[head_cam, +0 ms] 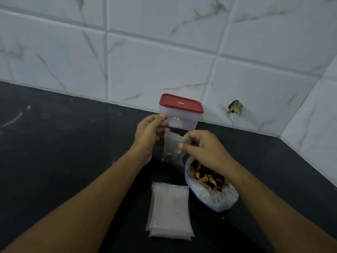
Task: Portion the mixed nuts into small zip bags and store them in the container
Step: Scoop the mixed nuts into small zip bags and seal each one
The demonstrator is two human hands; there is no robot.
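Note:
A small clear zip bag hangs upright above the black counter with a few nuts at its bottom. My left hand pinches its top left corner. My right hand pinches the top right edge. Below my right wrist lies an open plastic bag of mixed nuts, with brown and dark pieces showing. A flat stack of empty zip bags lies in front of me. Behind my hands, against the wall, stands the clear container with its red lid on.
The black counter runs left and right and meets white marble-look wall tiles at the back and on the right. One tile has a chipped hole to the right of the container.

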